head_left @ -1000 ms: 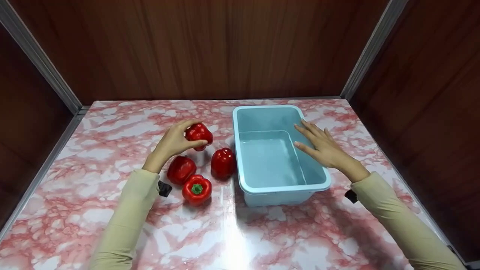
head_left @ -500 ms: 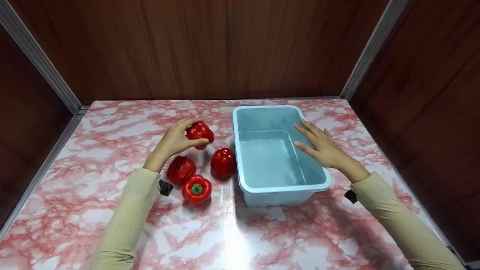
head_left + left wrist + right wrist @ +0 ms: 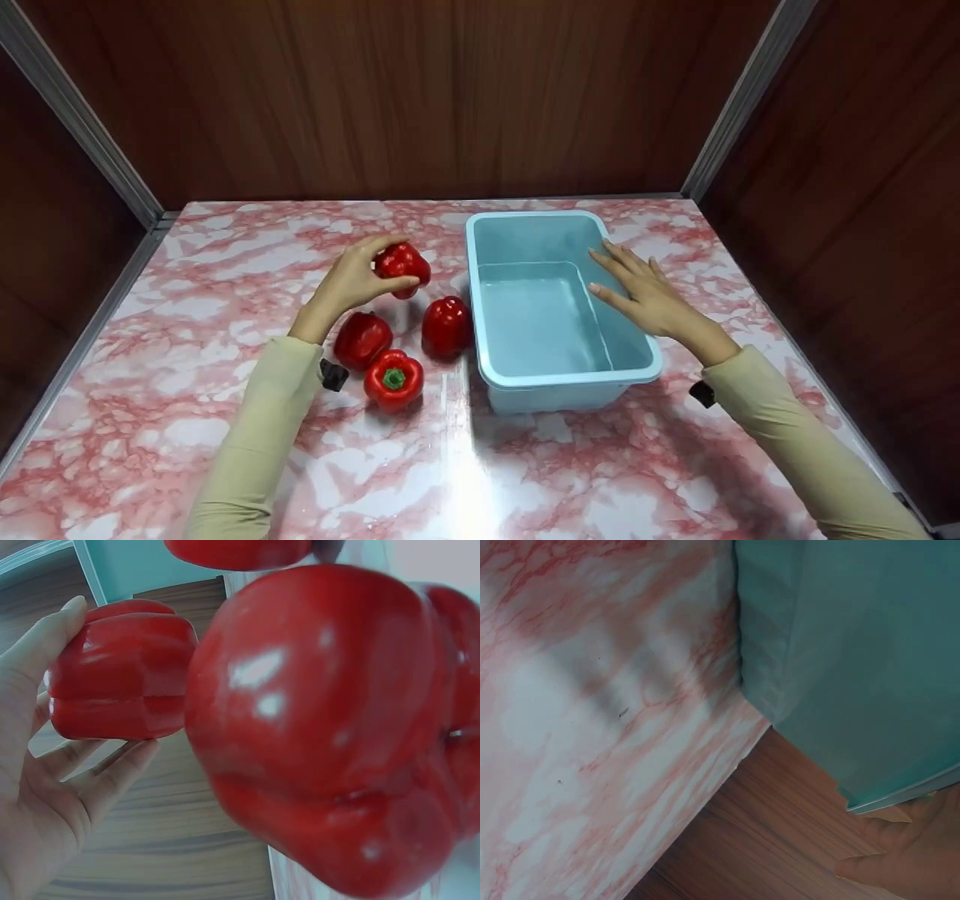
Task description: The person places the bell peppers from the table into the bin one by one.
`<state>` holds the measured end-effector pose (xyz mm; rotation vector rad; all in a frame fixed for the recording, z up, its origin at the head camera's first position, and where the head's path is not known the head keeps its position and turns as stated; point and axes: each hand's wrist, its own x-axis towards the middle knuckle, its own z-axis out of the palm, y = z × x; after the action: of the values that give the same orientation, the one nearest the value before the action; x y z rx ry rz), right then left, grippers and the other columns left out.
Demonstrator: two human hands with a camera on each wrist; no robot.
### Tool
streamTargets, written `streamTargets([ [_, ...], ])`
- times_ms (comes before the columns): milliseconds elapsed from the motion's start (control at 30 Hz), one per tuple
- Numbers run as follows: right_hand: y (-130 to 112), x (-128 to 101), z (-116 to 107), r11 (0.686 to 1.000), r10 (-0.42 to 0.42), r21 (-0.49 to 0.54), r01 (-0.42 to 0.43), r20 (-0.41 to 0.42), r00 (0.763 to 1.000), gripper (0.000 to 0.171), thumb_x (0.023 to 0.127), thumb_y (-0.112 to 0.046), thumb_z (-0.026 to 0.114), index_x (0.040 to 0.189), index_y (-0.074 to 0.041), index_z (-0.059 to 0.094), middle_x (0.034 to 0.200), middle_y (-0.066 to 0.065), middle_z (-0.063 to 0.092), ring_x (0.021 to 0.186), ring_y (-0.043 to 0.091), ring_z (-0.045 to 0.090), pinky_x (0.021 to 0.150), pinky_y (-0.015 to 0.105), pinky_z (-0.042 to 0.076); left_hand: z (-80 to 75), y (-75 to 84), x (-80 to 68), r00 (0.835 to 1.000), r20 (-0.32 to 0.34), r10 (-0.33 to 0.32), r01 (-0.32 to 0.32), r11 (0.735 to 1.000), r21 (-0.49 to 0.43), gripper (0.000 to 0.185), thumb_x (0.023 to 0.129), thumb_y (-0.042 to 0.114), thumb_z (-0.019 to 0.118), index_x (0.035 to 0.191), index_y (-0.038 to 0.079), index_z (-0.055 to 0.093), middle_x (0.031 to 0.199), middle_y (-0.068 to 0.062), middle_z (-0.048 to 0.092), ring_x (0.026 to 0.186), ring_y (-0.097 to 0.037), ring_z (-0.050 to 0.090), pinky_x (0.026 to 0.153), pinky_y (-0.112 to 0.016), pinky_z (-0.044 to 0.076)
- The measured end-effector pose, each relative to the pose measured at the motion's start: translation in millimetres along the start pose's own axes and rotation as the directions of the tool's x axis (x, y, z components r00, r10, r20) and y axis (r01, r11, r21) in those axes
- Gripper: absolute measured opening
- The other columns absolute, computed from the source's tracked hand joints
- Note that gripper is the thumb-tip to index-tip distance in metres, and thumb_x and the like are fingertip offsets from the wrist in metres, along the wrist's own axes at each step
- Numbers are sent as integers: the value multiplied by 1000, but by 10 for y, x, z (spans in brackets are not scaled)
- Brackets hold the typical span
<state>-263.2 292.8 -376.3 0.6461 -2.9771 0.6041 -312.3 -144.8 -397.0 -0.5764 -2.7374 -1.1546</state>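
My left hand grips a red bell pepper between thumb and fingers, left of the bin. The left wrist view shows this held bell pepper with fingers under and behind it. Three more red bell peppers are on the table: one upright by the bin, one lying near my left wrist, and one with its green stem end facing up. My right hand, fingers straight and spread, is over the right rim of the light blue plastic bin.
The table has a red and white marbled top. Dark wood panels with grey metal corner posts stand behind it and at both sides. A small black wrist camera sits under the left sleeve.
My left hand has shifted very slightly to the right with the bell pepper in its grip. The right hand, the bin and the other peppers look unmoved.
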Motion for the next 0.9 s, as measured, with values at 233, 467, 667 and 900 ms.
streamTargets([
  [233, 5, 7, 1, 1000, -3, 2, 3, -2, 1000, 59, 93, -53, 42, 146, -32, 25, 156, 1, 12, 143, 28, 3, 106, 65, -2, 15, -9, 11, 1000, 2, -8, 8, 1000, -2, 69, 70, 53, 74, 131, 32, 50, 137, -4, 46, 120, -26, 47, 92, -48, 46],
  [467, 2, 3, 0, 1000, -1, 4, 1, 0, 1000, 59, 94, -53, 41, 146, -30, 25, 156, 1, 11, 143, 30, 3, 106, 65, -2, 12, -8, 20, 1000, 2, -4, 4, 1000, 6, 69, 71, 54, 73, 132, 31, 49, 137, -4, 47, 120, -26, 48, 93, -47, 46],
  [667, 7, 8, -1, 1000, -15, 6, 15, 1, 1000, 60, 94, -52, 40, 147, -28, 25, 156, 4, 11, 142, 32, 3, 105, 66, -3, 14, -2, 16, 1000, 5, -3, 3, 1000, -8, 70, 70, 56, 72, 132, 33, 48, 137, -2, 47, 120, -24, 48, 93, -46, 46],
  [900, 15, 7, 3, 1000, -7, 11, 7, -1, 1000, 59, 94, -52, 40, 147, -30, 25, 156, 3, 11, 142, 30, 4, 106, 65, -2, 18, 37, 19, 1000, 11, -2, 2, 1000, -12, 70, 71, 55, 72, 133, 34, 47, 138, -1, 46, 121, -24, 46, 93, -46, 46],
])
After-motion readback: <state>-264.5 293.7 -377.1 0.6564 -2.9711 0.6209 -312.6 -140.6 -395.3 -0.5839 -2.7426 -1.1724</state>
